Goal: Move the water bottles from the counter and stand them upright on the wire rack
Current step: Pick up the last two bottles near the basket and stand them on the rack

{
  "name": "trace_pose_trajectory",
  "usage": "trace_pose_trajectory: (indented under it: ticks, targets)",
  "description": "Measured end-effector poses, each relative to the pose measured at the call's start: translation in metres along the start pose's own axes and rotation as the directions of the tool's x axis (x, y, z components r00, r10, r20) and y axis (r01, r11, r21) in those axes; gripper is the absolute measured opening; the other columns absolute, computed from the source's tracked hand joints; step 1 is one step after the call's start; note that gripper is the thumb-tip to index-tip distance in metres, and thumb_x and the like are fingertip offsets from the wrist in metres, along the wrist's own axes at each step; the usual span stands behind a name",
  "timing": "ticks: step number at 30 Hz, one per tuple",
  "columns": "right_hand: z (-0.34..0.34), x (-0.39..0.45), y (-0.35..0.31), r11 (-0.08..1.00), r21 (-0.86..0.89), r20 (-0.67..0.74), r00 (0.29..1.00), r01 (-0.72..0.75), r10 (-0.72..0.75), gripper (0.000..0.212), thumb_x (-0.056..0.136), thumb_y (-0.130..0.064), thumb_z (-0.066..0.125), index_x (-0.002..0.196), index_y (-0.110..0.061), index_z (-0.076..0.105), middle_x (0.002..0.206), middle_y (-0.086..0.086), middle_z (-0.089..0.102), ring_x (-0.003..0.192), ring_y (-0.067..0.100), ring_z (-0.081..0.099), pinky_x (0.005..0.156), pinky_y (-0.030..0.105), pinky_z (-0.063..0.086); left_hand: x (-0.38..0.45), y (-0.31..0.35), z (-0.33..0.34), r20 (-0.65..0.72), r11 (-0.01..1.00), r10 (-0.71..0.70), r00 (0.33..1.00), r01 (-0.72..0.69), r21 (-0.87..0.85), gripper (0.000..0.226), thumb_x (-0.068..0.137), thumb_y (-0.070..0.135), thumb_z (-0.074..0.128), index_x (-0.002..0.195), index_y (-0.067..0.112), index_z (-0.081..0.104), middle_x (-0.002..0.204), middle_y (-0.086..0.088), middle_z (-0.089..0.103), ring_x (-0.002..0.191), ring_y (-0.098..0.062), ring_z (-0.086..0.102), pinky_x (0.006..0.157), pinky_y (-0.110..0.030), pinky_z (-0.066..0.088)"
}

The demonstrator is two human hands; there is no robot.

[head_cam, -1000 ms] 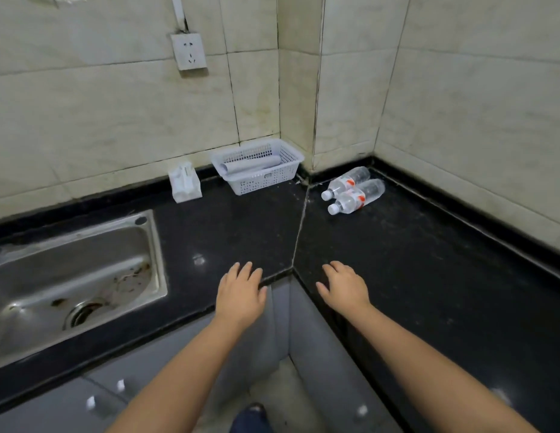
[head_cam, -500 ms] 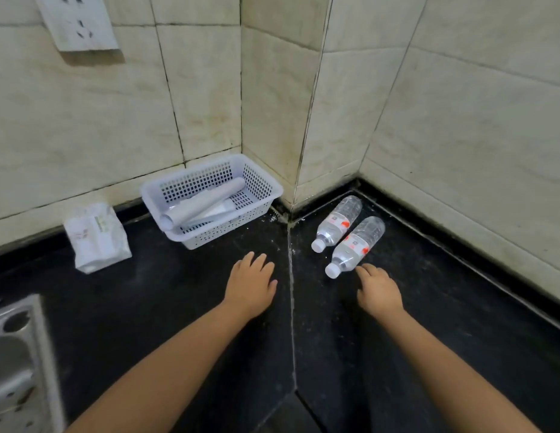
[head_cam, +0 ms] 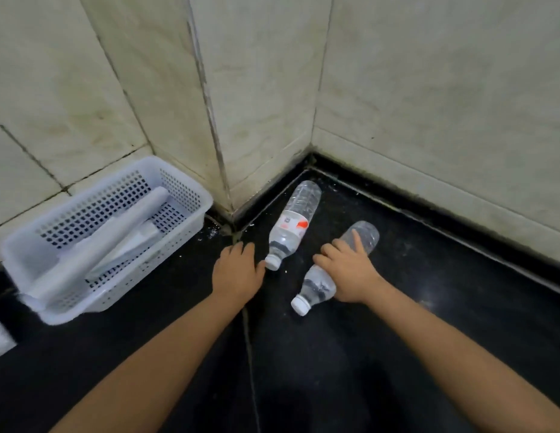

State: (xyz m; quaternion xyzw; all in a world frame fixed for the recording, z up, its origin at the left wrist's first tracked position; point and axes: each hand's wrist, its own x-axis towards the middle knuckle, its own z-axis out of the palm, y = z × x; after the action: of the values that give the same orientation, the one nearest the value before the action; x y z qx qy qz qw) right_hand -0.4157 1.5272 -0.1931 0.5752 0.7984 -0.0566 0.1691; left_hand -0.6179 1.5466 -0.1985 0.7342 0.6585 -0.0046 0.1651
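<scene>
Two clear water bottles with white caps lie on their sides on the black counter (head_cam: 428,323), near the tiled corner. The far bottle (head_cam: 292,225) carries a white and red label, its cap pointing toward me. My left hand (head_cam: 236,271) rests flat on the counter just left of that cap, fingers apart, holding nothing. My right hand (head_cam: 347,271) lies over the middle of the near bottle (head_cam: 364,237), fingers wrapped across its body; the label is hidden beneath the hand. No wire rack is in view.
A white perforated plastic basket (head_cam: 28,260) with rolled white sheets inside stands at the left against the wall. Tiled walls (head_cam: 428,104) close in the corner behind the bottles. A seam in the counter (head_cam: 250,354) runs toward me between my arms.
My view has closed in on the corner. My right hand moved forward from beside the near bottle's cap onto its body. The left hand advanced to the far bottle's cap.
</scene>
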Motion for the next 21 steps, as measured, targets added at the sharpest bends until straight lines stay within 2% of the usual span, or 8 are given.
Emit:
trace_pose_trajectory:
  ticks: [2, 4, 8, 11, 14, 16, 18, 21]
  targets:
    - [0.005, -0.019, 0.001, 0.994, 0.004, 0.081, 0.991, -0.111, 0.110, 0.064, 0.078, -0.035, 0.064, 0.134, -0.020, 0.037, 0.135, 0.008, 0.039, 0.129, 0.031, 0.032, 0.112, 0.062, 0.003, 0.027, 0.028, 0.000, -0.025, 0.996, 0.015, 1.000, -0.017, -0.092, 0.046, 0.092, 0.035, 0.048, 0.127, 0.006, 0.045, 0.133, -0.015, 0.049, 0.123, -0.031, 0.045, 0.097, -0.041, 0.041]
    - [0.011, -0.038, 0.006, 0.962, 0.030, 0.150, 0.953, -0.270, 0.263, 0.064, 0.077, -0.041, 0.063, 0.132, -0.018, 0.040, 0.134, 0.011, 0.041, 0.127, 0.032, 0.035, 0.112, 0.057, 0.014, 0.051, 0.053, 0.002, -0.034, 0.983, 0.008, 0.999, -0.014, -0.185, 0.051, 0.086, 0.039, 0.056, 0.121, 0.002, 0.048, 0.125, -0.020, 0.055, 0.115, -0.037, 0.051, 0.092, -0.042, 0.044]
    - [0.029, -0.065, 0.026, 0.771, 0.281, 0.139, 0.819, -0.571, 0.556, 0.066, 0.077, -0.051, 0.061, 0.126, -0.010, 0.045, 0.129, 0.013, 0.049, 0.121, 0.031, 0.044, 0.098, 0.041, 0.039, 0.082, 0.084, 0.017, -0.031, 0.988, -0.029, 0.999, 0.024, -0.154, 0.071, 0.080, 0.036, 0.068, 0.133, 0.003, 0.035, 0.132, -0.023, 0.046, 0.122, -0.040, 0.042, 0.095, -0.045, 0.041]
    - [0.046, -0.072, 0.028, 0.668, 0.432, 0.087, 0.766, -0.606, 0.637, 0.071, 0.073, -0.055, 0.063, 0.124, -0.009, 0.045, 0.123, 0.011, 0.052, 0.116, 0.030, 0.047, 0.090, 0.040, 0.044, 0.091, 0.083, 0.023, -0.061, 0.993, -0.040, 0.997, 0.033, -0.115, 0.069, 0.081, 0.026, 0.068, 0.134, 0.002, 0.032, 0.133, -0.023, 0.044, 0.122, -0.041, 0.039, 0.094, -0.047, 0.041]
    - [0.051, -0.073, 0.023, 0.692, 0.399, -0.049, 0.739, -0.602, 0.671, 0.075, 0.063, -0.055, 0.074, 0.112, -0.002, 0.055, 0.105, 0.017, 0.061, 0.099, 0.035, 0.057, 0.075, 0.041, 0.051, 0.087, 0.065, 0.024, -0.057, 0.988, 0.118, 0.991, -0.123, -0.098, 0.065, 0.074, 0.023, 0.071, 0.129, 0.003, 0.041, 0.125, -0.024, 0.053, 0.114, -0.042, 0.048, 0.091, -0.046, 0.045]
    - [0.049, -0.075, 0.022, 0.653, 0.432, 0.000, 0.724, -0.622, 0.689, 0.073, 0.072, -0.055, 0.066, 0.120, -0.003, 0.049, 0.117, 0.017, 0.055, 0.110, 0.034, 0.051, 0.085, 0.041, 0.048, 0.074, 0.047, 0.021, 0.021, 0.972, 0.214, 0.977, -0.210, -0.109, 0.070, 0.068, 0.024, 0.075, 0.129, 0.008, 0.045, 0.122, -0.022, 0.057, 0.112, -0.041, 0.053, 0.092, -0.044, 0.048]
    - [0.050, -0.079, 0.024, 0.604, 0.467, 0.093, 0.715, -0.646, 0.693, 0.072, 0.078, -0.057, 0.059, 0.124, -0.004, 0.044, 0.126, 0.017, 0.050, 0.118, 0.033, 0.045, 0.093, 0.041, 0.043, 0.055, 0.026, 0.018, 0.151, 0.955, 0.295, 0.943, -0.286, -0.080, 0.079, 0.063, 0.024, 0.079, 0.133, 0.012, 0.044, 0.129, -0.015, 0.054, 0.118, -0.036, 0.050, 0.098, -0.042, 0.044]
    - [0.049, -0.089, 0.024, 0.551, 0.509, 0.155, 0.700, -0.661, 0.697, 0.070, 0.080, -0.055, 0.056, 0.122, -0.001, 0.045, 0.126, 0.019, 0.050, 0.119, 0.035, 0.044, 0.096, 0.041, 0.040, 0.018, 0.001, 0.013, 0.299, 0.916, 0.391, 0.870, -0.401, -0.032, 0.070, 0.067, 0.023, 0.076, 0.131, 0.021, 0.045, 0.131, 0.001, 0.051, 0.119, -0.026, 0.047, 0.100, -0.040, 0.041]
